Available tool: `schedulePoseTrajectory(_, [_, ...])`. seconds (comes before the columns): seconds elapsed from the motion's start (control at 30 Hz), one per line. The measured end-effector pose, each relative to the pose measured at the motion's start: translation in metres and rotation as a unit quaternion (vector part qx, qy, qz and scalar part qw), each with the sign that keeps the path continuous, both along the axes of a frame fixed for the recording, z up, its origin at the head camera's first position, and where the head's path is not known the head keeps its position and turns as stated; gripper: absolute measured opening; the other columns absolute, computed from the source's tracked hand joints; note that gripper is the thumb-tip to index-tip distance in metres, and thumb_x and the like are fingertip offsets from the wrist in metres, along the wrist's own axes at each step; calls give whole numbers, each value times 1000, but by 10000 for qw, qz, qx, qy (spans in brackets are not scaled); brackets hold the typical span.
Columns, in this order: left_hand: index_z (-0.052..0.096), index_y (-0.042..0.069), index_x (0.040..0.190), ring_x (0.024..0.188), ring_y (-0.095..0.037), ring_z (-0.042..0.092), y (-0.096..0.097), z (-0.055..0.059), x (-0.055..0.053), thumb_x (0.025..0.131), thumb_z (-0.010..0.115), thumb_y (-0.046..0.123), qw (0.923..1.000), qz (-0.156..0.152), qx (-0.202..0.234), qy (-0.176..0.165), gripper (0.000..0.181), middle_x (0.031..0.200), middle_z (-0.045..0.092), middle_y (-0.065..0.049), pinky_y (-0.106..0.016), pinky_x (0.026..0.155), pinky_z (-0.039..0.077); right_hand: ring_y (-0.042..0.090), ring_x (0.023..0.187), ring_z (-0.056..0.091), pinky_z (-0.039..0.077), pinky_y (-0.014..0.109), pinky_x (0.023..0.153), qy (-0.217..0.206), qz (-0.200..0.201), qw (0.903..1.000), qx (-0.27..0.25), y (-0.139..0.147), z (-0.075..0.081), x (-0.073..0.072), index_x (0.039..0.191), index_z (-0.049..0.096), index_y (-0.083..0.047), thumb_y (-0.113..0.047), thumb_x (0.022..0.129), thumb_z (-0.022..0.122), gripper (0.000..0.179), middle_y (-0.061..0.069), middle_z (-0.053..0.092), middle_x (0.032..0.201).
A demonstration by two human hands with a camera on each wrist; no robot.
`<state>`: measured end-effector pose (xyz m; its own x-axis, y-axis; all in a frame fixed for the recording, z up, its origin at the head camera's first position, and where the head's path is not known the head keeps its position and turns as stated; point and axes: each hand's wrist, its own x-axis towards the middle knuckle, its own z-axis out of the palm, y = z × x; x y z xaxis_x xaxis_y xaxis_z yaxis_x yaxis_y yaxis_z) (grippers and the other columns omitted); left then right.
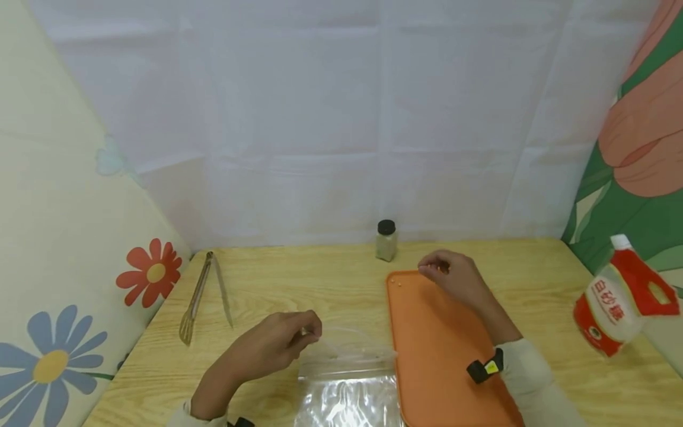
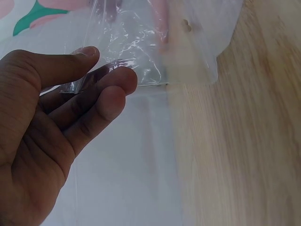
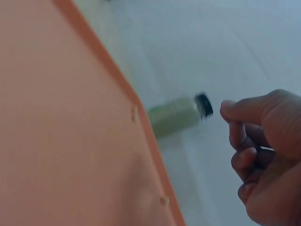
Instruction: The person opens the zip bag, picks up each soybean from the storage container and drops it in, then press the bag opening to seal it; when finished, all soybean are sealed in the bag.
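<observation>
My left hand (image 1: 283, 344) pinches the top edge of a clear zip bag (image 1: 349, 403) between thumb and fingers. In the left wrist view, a small beige bit (image 2: 186, 25) shows through the bag's plastic. Over the far end of an orange cutting board (image 1: 443, 356), my right hand (image 1: 453, 276) is raised with its fingers curled in and the thumb tip near the index finger. No object shows between them. Small beige bits (image 3: 134, 114) lie near the board's far left corner, close to this hand. The bag's right side lies beside the board's left edge.
A small jar (image 1: 386, 242) with a black lid stands behind the board. Metal tongs (image 1: 200, 293) lie at the left on the wooden table (image 1: 299, 273). A red and white sugar pouch (image 1: 613, 302) stands at the right. A white cloth (image 1: 299, 118) hangs along the back.
</observation>
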<state>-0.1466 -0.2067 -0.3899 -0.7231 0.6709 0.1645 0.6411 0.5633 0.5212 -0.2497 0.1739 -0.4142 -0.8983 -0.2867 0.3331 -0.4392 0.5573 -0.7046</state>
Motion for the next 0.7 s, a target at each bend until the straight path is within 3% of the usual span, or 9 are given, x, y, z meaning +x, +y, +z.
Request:
schedulePoseTrajectory(0.13, [62,18,104,73,-7,64,1,-1,0,100,63,7,10000,-9,-8,8,12,90,67,4,-21,62,52,20,80,57,49,37,66,-405,-517,9977,167,22,-14,-10,112,74,-12,-32,99,67,24,0,68,95])
schedulePoseTrajectory(0.3, [62,19,104,70,-4,61,1,0,1,100,63,7,10000,2,-4,0,13,90,66,4,-21,61,52,22,82,58,49,38,66,-733,-630,9949,305,34,-27,-15,112,73,-9,-26,100,66,21,5,67,95])
schedulePoseTrajectory(0.5, [62,15,104,73,-8,64,2,-2,1,101,62,7,10000,2,-14,-68,9,91,66,3,-21,63,53,27,94,65,51,51,81,-817,-632,9917,760,38,-39,-18,114,73,-13,-24,99,67,20,5,71,103])
schedulePoseTrajectory(0.7, [63,16,105,73,-8,65,2,-1,0,101,62,7,10000,-3,-48,9,10,91,67,3,-21,63,53,31,95,65,34,65,98,-739,-744,9910,835,37,-41,-19,111,73,-14,-22,99,67,16,4,72,100])
